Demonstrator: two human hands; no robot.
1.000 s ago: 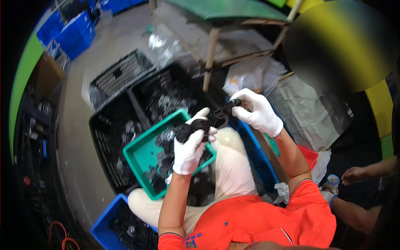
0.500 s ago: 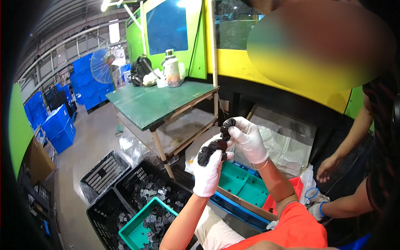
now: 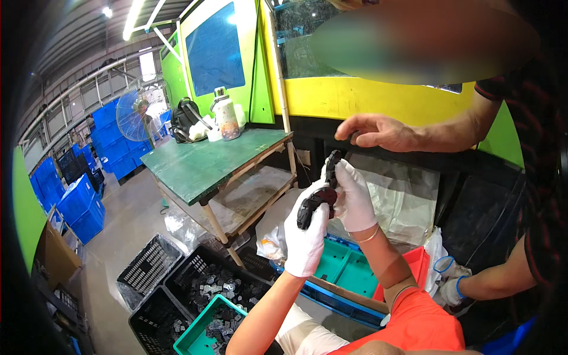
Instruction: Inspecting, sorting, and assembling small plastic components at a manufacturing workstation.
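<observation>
The black plastic part (image 3: 319, 198) sits near the middle of the frame, raised in front of me, and I have it in both gloved hands. My left hand (image 3: 306, 236) is wrapped around its lower end, fingers closed over the dark curved piece. My right hand (image 3: 354, 198) grips the upper section, where a narrower black stem (image 3: 332, 163) sticks up above my fingertips. The two hands meet on the part, left below and slightly left of centre, right above and just to the right.

As I judge it, the piece is mid-handling: it is out of the bins and up at eye level, not yet set down anywhere. Whether it is one moulding or two being joined, I cannot tell.

Just above, upper right of centre, a co-worker's bare hand (image 3: 376, 130) hovers near the stem without touching it. Below my wrists lies a teal tray (image 3: 349, 269) inside a blue crate. At lower left, black crates (image 3: 195, 284) hold small dark parts, with a green tray (image 3: 198, 337) in front. A green worktable (image 3: 207, 163) stands at centre left.
</observation>
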